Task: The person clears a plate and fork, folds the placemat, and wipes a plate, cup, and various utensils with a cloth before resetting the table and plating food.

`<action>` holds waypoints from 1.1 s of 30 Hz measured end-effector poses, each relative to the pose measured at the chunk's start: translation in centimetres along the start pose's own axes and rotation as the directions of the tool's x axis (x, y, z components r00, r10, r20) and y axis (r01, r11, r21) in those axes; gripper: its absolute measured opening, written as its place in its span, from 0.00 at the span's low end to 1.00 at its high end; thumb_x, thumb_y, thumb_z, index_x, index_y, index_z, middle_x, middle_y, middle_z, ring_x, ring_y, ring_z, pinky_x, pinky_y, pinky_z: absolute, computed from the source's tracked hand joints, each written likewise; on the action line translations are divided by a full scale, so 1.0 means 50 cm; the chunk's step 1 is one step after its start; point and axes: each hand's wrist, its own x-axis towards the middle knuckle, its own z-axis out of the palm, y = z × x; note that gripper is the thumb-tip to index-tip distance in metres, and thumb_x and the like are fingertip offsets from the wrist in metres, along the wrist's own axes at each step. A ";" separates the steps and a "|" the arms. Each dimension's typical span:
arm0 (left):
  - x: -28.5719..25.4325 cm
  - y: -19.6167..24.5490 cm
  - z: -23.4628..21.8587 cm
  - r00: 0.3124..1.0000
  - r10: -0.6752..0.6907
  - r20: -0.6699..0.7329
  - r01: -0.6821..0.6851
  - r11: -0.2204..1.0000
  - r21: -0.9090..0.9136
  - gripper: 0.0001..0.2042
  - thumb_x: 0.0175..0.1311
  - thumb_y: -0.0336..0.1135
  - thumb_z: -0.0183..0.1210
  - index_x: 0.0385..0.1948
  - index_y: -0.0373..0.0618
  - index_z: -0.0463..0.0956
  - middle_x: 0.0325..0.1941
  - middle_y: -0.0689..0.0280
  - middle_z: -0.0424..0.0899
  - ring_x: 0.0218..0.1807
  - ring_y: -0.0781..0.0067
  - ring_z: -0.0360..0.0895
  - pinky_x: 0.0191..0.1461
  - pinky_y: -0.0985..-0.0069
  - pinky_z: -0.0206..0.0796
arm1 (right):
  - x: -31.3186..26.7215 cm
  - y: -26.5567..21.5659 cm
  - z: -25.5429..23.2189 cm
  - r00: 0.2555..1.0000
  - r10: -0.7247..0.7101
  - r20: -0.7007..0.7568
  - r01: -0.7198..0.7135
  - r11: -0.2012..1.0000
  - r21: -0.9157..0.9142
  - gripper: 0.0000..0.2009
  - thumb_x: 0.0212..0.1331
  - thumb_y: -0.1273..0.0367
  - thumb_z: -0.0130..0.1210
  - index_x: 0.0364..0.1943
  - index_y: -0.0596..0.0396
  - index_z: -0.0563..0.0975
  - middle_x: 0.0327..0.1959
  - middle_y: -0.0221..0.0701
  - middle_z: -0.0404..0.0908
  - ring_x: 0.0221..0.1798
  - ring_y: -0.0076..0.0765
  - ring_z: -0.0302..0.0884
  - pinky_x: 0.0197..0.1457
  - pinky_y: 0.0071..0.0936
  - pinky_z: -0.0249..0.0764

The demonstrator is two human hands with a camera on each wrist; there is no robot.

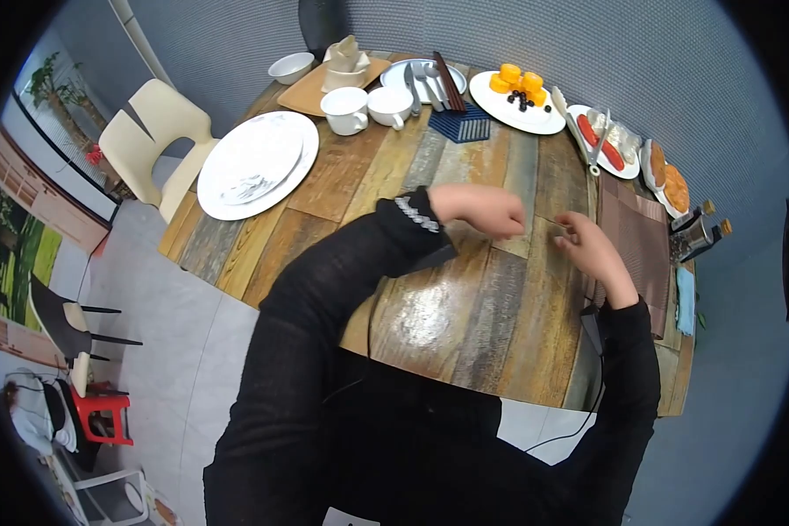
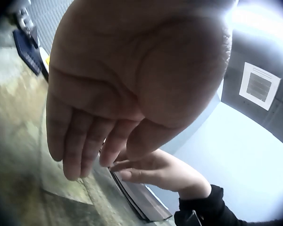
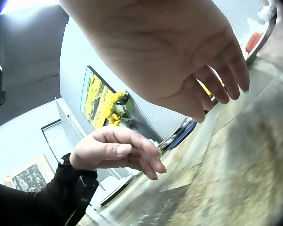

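In the head view my left hand (image 1: pixel 482 210) hovers above the middle of the wooden table (image 1: pixel 447 311), holding nothing. Its fingers hang loosely bent, as the palm (image 2: pixel 137 70) in the left wrist view shows. Facing it across a small gap, my right hand (image 1: pixel 592 250) is also bare, its fingers (image 3: pixel 231 77) relaxed in the right wrist view. Nearest to the right hand lies a brown placemat (image 1: pixel 633 232) along the table's right side. A dark blue woven mat (image 1: pixel 458 124) lies beyond the left hand.
Stacked white plates (image 1: pixel 259 162) stand at left, with two white cups (image 1: pixel 344 111) behind. A plate of cutlery (image 1: pixel 425 79), a fruit plate (image 1: pixel 517 101), a sausage plate (image 1: pixel 605 145) and a bread plate (image 1: pixel 673 188) line the back and right. Grinders (image 1: pixel 693 235) stand near a blue cloth (image 1: pixel 685 302).
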 end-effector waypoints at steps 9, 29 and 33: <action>-0.398 -0.129 -0.097 0.905 -0.352 -0.237 0.226 0.873 -0.432 0.11 0.61 0.36 0.47 0.30 0.36 0.74 0.27 0.65 0.79 0.28 0.77 0.76 0.34 0.83 0.69 | 0.148 -0.200 0.154 0.892 -0.306 0.332 0.108 0.858 0.501 0.13 0.51 0.71 0.51 0.42 0.62 0.71 0.31 0.34 0.77 0.36 0.26 0.74 0.40 0.22 0.69; -0.850 -0.573 -0.026 -0.191 -0.387 -0.902 0.585 0.693 -0.421 0.09 0.51 0.31 0.53 0.27 0.32 0.75 0.23 0.60 0.78 0.24 0.71 0.74 0.29 0.74 0.64 | 0.400 -0.497 0.415 0.912 -0.137 0.388 -0.321 0.350 0.880 0.15 0.56 0.72 0.45 0.45 0.66 0.63 0.30 0.35 0.74 0.28 0.26 0.76 0.27 0.19 0.74; -0.855 -0.593 -0.022 -0.146 -0.451 -0.880 0.578 0.683 -0.446 0.09 0.51 0.31 0.53 0.26 0.33 0.76 0.20 0.62 0.77 0.23 0.75 0.72 0.28 0.77 0.63 | 0.419 -0.499 0.419 0.896 -0.123 0.427 -0.358 0.370 0.857 0.09 0.59 0.69 0.42 0.37 0.62 0.69 0.26 0.32 0.74 0.23 0.24 0.75 0.21 0.17 0.69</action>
